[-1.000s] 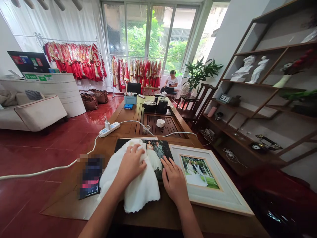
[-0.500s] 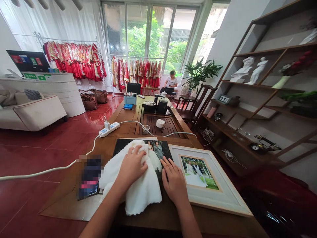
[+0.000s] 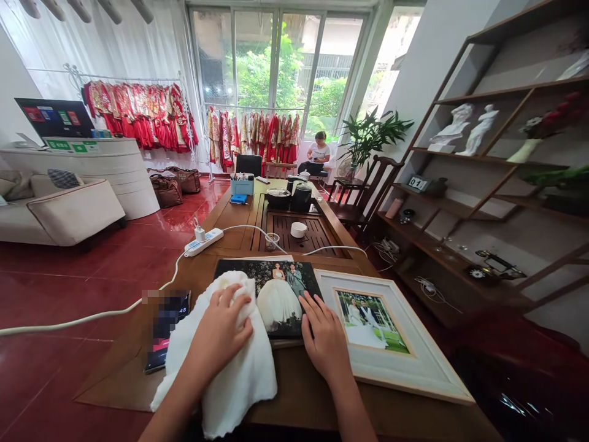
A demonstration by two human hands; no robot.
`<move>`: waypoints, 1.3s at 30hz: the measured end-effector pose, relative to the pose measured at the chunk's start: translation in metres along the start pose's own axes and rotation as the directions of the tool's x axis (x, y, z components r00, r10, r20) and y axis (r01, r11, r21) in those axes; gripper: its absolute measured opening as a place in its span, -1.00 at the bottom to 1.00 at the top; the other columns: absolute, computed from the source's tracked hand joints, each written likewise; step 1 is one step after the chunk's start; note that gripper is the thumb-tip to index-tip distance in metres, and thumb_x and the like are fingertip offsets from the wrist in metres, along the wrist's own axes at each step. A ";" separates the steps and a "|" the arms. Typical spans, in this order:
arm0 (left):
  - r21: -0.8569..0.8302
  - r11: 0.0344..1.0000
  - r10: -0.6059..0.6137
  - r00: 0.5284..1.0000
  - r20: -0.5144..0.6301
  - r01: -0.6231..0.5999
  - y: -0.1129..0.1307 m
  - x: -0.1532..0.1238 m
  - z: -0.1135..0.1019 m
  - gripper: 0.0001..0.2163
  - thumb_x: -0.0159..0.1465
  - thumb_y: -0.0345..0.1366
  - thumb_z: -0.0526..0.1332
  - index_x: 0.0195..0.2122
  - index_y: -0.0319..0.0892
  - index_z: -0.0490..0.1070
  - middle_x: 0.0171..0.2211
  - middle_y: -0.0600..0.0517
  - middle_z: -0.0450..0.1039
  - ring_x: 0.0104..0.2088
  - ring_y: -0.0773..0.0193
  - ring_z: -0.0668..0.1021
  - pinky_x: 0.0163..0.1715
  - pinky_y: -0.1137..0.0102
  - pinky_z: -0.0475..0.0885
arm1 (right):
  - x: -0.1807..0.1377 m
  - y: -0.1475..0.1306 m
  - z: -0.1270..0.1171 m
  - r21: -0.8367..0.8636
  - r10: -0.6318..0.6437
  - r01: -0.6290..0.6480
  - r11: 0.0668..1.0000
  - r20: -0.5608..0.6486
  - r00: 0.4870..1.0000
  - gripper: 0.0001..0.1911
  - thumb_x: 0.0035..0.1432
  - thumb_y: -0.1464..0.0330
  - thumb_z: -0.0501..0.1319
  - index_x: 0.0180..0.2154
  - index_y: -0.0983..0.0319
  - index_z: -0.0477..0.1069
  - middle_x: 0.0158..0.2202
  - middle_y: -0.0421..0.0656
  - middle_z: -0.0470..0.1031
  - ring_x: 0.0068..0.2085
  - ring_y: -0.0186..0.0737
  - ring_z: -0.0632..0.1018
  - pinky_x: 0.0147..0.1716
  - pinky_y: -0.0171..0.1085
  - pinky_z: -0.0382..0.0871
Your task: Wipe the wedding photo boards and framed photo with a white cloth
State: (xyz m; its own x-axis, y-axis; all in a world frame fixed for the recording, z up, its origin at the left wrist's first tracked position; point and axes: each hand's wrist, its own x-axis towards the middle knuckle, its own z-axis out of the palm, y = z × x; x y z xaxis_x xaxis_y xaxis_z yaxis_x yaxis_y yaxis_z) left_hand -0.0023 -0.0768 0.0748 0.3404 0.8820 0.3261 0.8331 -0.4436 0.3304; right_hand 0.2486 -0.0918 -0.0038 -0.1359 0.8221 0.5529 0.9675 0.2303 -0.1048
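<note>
A white towel lies bunched under my left hand, whose curled fingers press it against the left part of a dark photo panel. The panel shows a couple, one in a white gown. The towel covers its lower left corner. My right hand rests with outstretched fingers on the panel's right edge, holding nothing. Just right of that hand lies a framed photo with a wide pale border, flat on the table. A phone, partly blurred out, lies left of the towel.
A power strip with a white cable sits at the table's left edge. Beyond the panel are a tea tray, a white cup and a kettle. Shelves stand at right; a person sits by the window.
My left hand has drawn the towel left and toward me, uncovering more of the photo panel, including the white gown. My right hand has stayed at the panel's right edge.
</note>
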 end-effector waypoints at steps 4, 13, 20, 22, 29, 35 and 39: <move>-0.062 0.995 0.081 0.995 0.052 -0.078 0.034 -0.008 0.011 -0.69 0.15 -0.37 0.16 -0.06 -0.03 0.38 0.16 0.00 0.23 0.16 0.01 0.26 0.13 0.07 0.29 | 0.001 -0.001 0.002 -0.001 -0.008 0.008 1.000 0.009 1.000 -0.53 0.29 0.39 -0.07 0.20 0.18 0.23 0.24 -0.18 0.25 0.23 -0.10 0.26 0.10 -0.07 0.19; -0.075 0.995 0.065 0.994 0.086 -0.058 0.053 0.005 0.020 -0.69 0.15 -0.33 0.17 -0.06 -0.01 0.37 0.18 0.03 0.22 0.15 0.01 0.26 0.09 0.11 0.32 | 0.003 -0.001 -0.003 0.014 -0.005 0.005 1.000 0.011 1.000 -0.53 0.29 0.38 -0.09 0.20 0.18 0.23 0.23 -0.16 0.27 0.22 -0.09 0.27 0.10 -0.06 0.21; 0.040 0.996 -0.079 0.997 -0.010 0.079 0.008 0.023 0.003 -0.74 0.21 -0.29 0.13 -0.06 -0.07 0.38 0.15 -0.02 0.23 0.12 0.00 0.28 0.13 0.12 0.26 | 0.000 -0.002 -0.006 0.021 0.021 -0.021 1.000 0.013 1.000 -0.54 0.30 0.37 -0.08 0.20 0.17 0.23 0.23 -0.18 0.25 0.23 -0.10 0.26 0.09 -0.07 0.20; 0.064 0.992 -0.110 0.994 -0.024 0.111 0.000 0.024 0.000 -0.74 0.22 -0.28 0.13 -0.06 -0.08 0.39 0.13 -0.04 0.24 0.11 -0.01 0.29 0.13 0.11 0.25 | -0.001 -0.002 -0.006 0.021 0.024 -0.024 0.999 0.009 1.000 -0.54 0.30 0.37 -0.09 0.19 0.17 0.24 0.23 -0.19 0.25 0.23 -0.10 0.26 0.09 -0.07 0.20; 0.046 0.995 -0.088 0.996 -0.017 0.089 0.011 0.027 0.006 -0.73 0.20 -0.29 0.14 -0.07 -0.10 0.39 0.13 -0.06 0.23 0.10 -0.02 0.28 0.11 0.12 0.27 | 0.000 -0.002 -0.004 0.014 0.003 -0.002 1.000 -0.004 1.000 -0.54 0.29 0.38 -0.08 0.19 0.18 0.25 0.22 -0.15 0.28 0.21 -0.09 0.28 0.08 -0.06 0.21; -0.022 0.999 0.035 0.999 0.032 -0.035 0.049 0.034 0.028 -0.72 0.17 -0.30 0.15 -0.07 -0.08 0.37 0.15 -0.05 0.22 0.12 0.02 0.28 0.06 0.14 0.32 | 0.000 -0.003 -0.001 0.021 0.001 -0.001 1.000 -0.006 1.000 -0.52 0.29 0.38 -0.08 0.20 0.15 0.23 0.22 -0.16 0.27 0.22 -0.09 0.28 0.08 -0.06 0.23; -0.036 0.997 0.067 0.997 0.036 -0.066 0.063 0.039 0.038 -0.71 0.15 -0.29 0.16 -0.08 -0.07 0.37 0.15 -0.05 0.22 0.11 0.01 0.28 0.05 0.14 0.33 | -0.001 -0.002 0.000 0.030 -0.004 0.003 1.000 0.011 1.000 -0.51 0.30 0.39 -0.10 0.23 0.12 0.18 0.23 -0.18 0.26 0.22 -0.10 0.28 0.07 -0.08 0.24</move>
State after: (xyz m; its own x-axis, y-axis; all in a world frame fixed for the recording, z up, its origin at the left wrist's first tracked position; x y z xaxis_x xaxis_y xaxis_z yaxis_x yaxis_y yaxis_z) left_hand 0.0795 -0.0641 0.0749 0.4110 0.8555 0.3150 0.7927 -0.5060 0.3399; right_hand 0.2464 -0.0932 -0.0043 -0.1418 0.8269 0.5441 0.9601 0.2488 -0.1279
